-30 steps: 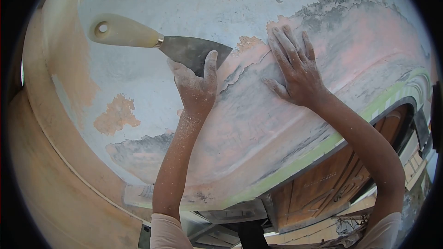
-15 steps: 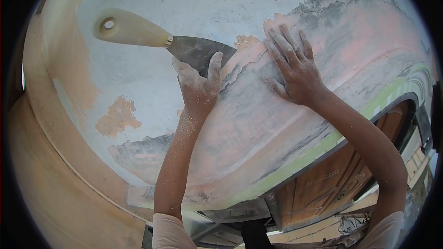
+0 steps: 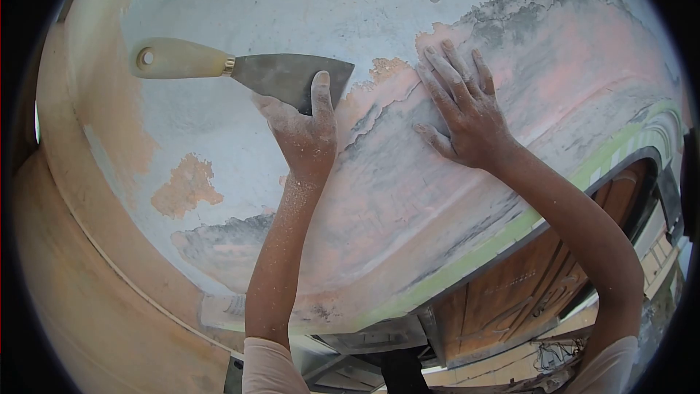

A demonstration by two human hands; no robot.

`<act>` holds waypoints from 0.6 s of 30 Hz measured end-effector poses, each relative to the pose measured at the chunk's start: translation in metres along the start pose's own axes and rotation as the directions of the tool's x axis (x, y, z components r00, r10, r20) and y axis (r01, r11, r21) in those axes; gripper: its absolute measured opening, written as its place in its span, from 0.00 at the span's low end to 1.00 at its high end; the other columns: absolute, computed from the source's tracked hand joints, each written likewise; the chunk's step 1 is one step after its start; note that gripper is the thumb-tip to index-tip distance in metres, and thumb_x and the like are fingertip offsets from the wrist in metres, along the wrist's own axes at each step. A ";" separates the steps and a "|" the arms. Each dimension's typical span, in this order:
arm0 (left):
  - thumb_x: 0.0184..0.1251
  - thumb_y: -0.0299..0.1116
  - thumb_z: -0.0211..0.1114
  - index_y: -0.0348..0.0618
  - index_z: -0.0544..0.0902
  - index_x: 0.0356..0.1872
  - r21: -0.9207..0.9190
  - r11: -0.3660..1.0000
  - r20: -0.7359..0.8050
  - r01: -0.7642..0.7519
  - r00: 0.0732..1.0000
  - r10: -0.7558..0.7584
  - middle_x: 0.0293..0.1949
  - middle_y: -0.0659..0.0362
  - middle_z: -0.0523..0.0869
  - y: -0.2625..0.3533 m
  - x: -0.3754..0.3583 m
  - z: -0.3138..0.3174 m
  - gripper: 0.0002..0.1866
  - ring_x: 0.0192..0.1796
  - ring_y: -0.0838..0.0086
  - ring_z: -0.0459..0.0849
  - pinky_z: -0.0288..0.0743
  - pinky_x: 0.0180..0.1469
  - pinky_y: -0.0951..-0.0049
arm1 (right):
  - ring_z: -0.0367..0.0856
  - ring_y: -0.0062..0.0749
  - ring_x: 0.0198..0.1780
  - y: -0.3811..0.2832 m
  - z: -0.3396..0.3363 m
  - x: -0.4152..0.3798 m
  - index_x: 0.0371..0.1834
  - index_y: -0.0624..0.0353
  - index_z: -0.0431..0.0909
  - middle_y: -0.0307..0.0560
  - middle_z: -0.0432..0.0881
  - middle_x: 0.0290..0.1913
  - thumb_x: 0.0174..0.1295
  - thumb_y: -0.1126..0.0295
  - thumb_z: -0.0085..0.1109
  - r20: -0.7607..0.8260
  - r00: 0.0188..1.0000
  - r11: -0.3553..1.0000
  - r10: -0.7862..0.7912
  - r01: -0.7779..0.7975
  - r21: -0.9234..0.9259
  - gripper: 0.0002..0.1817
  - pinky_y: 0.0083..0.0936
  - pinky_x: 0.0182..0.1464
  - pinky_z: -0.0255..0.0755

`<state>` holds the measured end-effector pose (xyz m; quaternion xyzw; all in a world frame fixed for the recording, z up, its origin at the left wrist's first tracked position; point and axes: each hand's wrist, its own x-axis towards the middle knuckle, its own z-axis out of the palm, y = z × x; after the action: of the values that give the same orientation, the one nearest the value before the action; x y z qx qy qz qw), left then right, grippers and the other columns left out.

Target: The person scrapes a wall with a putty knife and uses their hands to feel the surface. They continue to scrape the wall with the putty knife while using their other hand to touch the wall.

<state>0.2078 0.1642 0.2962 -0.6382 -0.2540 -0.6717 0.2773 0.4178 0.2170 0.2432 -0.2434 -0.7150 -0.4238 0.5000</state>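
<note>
My left hand (image 3: pixel 302 128) grips a putty knife (image 3: pixel 281 76) by its metal blade, with the thumb laid across the near face and the other fingers hidden behind. The blade's wide edge points right, toward a ragged line of peeling paint, while the cream handle (image 3: pixel 182 58) sticks out to the left. My right hand (image 3: pixel 463 106) lies flat with fingers spread on the scraped pink and grey patch (image 3: pixel 554 66) of the wall. White dust coats both hands.
Pale blue paint (image 3: pixel 313 0) covers the upper wall, with a bare orange spot (image 3: pixel 187 186) at lower left. A green painted band (image 3: pixel 430 277) borders a brown wooden door (image 3: pixel 496 299) below. An orange-brown wall (image 3: pixel 95 277) curves along the left.
My left hand has shifted slightly left, and the putty knife has moved left and turned closer to level, its blade edge away from the peeling line. My right hand stays in place.
</note>
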 end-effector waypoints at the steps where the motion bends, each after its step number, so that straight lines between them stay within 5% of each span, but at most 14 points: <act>1: 0.61 0.32 0.67 0.25 0.60 0.55 -0.026 0.999 -0.009 0.040 0.999 -0.041 0.45 0.43 0.74 0.003 -0.001 0.001 0.30 0.47 0.59 0.75 0.69 0.51 0.64 | 0.44 0.46 0.76 -0.001 0.000 -0.001 0.69 0.57 0.60 0.52 0.53 0.72 0.62 0.50 0.53 0.005 1.000 1.000 0.003 -0.003 -0.001 0.35 0.56 0.73 0.34; 4: 0.62 0.32 0.66 0.25 0.60 0.55 0.101 0.984 0.122 -0.149 0.983 0.137 0.45 0.43 0.74 -0.005 -0.005 0.000 0.30 0.46 0.59 0.76 0.71 0.50 0.65 | 0.44 0.47 0.76 0.001 -0.001 0.000 0.69 0.57 0.60 0.52 0.54 0.72 0.62 0.49 0.54 0.010 1.000 1.000 -0.004 0.004 -0.008 0.36 0.57 0.73 0.34; 7: 0.62 0.33 0.66 0.25 0.60 0.55 -0.123 0.988 -0.069 0.097 0.992 -0.106 0.45 0.43 0.73 0.009 0.004 0.004 0.30 0.48 0.58 0.74 0.69 0.52 0.63 | 0.44 0.47 0.76 0.000 0.001 -0.001 0.69 0.57 0.59 0.52 0.54 0.72 0.62 0.50 0.54 0.003 1.000 1.000 -0.002 0.002 0.002 0.36 0.57 0.73 0.34; 10: 0.62 0.33 0.66 0.25 0.60 0.55 0.065 0.991 0.077 -0.119 0.990 0.114 0.44 0.43 0.74 -0.001 -0.003 0.002 0.30 0.49 0.59 0.73 0.68 0.53 0.62 | 0.44 0.47 0.76 0.001 0.001 -0.001 0.69 0.57 0.59 0.52 0.54 0.72 0.62 0.50 0.54 0.007 1.000 1.000 -0.005 0.005 -0.006 0.36 0.57 0.73 0.34; 13: 0.61 0.33 0.67 0.25 0.61 0.55 -0.202 0.972 -0.106 0.123 0.984 -0.146 0.44 0.43 0.73 0.008 0.003 0.007 0.30 0.51 0.58 0.71 0.65 0.54 0.62 | 0.44 0.46 0.76 0.000 0.001 -0.001 0.69 0.56 0.59 0.52 0.54 0.72 0.62 0.50 0.53 0.010 1.000 1.000 -0.004 0.004 -0.001 0.36 0.57 0.73 0.34; 16: 0.61 0.33 0.67 0.25 0.60 0.56 0.024 0.995 0.115 -0.100 0.989 0.096 0.44 0.44 0.73 -0.002 -0.005 0.001 0.31 0.50 0.60 0.72 0.67 0.53 0.63 | 0.43 0.47 0.76 0.001 0.000 -0.001 0.69 0.56 0.60 0.52 0.54 0.72 0.62 0.50 0.53 0.009 1.000 1.000 -0.007 0.007 -0.004 0.35 0.57 0.73 0.33; 18: 0.61 0.33 0.67 0.24 0.60 0.55 -0.062 0.998 -0.010 0.015 1.000 -0.016 0.45 0.43 0.72 -0.004 -0.005 0.006 0.31 0.50 0.59 0.73 0.67 0.54 0.64 | 0.43 0.47 0.76 0.000 0.001 -0.001 0.69 0.56 0.60 0.52 0.54 0.72 0.62 0.50 0.53 0.005 1.000 1.000 -0.008 0.008 -0.004 0.35 0.57 0.73 0.33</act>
<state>0.2096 0.1712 0.2921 -0.6412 -0.2366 -0.6846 0.2535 0.4181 0.2177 0.2427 -0.2427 -0.7164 -0.4266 0.4959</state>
